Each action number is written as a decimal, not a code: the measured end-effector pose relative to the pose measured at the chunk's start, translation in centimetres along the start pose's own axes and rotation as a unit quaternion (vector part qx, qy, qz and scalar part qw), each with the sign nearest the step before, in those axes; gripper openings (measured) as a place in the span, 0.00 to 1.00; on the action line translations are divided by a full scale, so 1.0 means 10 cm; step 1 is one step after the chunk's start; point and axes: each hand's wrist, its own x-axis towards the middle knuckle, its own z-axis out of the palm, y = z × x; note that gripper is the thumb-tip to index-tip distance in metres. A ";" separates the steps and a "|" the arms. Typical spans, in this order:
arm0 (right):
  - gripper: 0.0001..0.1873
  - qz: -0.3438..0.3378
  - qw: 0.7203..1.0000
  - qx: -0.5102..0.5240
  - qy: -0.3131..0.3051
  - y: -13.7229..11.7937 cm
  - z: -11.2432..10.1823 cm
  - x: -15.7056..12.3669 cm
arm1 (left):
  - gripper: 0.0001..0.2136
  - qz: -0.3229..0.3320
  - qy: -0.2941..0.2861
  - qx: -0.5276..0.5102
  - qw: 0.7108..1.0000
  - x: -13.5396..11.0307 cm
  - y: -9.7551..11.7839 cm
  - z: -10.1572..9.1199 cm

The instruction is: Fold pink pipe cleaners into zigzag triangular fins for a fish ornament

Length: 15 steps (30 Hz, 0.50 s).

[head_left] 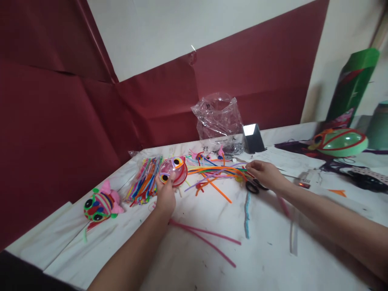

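My left hand (pixel 166 199) is closed around a clear pinkish balloon (pixel 171 171) with two big eyes and red pipe-cleaner trim. My right hand (pixel 264 173) pinches at the right end of a loose bundle of orange, green and purple pipe cleaners (pixel 216 169); how many it grips is unclear. Just below these fingers lie black-handled scissors (pixel 252 187), partly hidden. Left of the balloon is a bag of many-coloured pipe cleaners (pixel 145 180). A finished-looking fish figure (pixel 101 202) with pink fins and green-rimmed eyes sits farther left.
Pink pipe cleaners (pixel 209 234) and a blue one (pixel 247 216) lie in front on the white table. Behind are a crumpled clear bag (pixel 218 119) and a phone (pixel 254 138). At right are a green balloon (pixel 345 142) and a glue stick (pixel 294 234).
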 end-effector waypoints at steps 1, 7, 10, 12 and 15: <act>0.12 -0.017 1.000 -0.025 -0.007 -0.01 0.00 0.03 | 0.26 -0.007 0.000 -0.014 1.000 0.00 0.01 0.00; 0.24 -0.153 0.971 -0.158 -0.096 -0.35 0.26 0.18 | 0.24 -0.005 0.015 -0.055 0.998 0.02 0.06 0.01; 0.36 -0.170 0.953 -0.209 -0.136 -0.52 0.54 0.20 | 0.23 0.006 0.008 -0.051 0.999 0.03 0.09 0.01; 0.35 -0.160 0.945 -0.238 -0.159 -0.57 0.70 0.23 | 0.23 0.018 0.008 -0.048 0.999 0.05 0.10 0.00; 0.21 -0.127 0.938 -0.268 -0.177 -0.53 0.78 0.33 | 0.24 0.034 0.013 -0.050 0.998 0.07 0.09 -0.01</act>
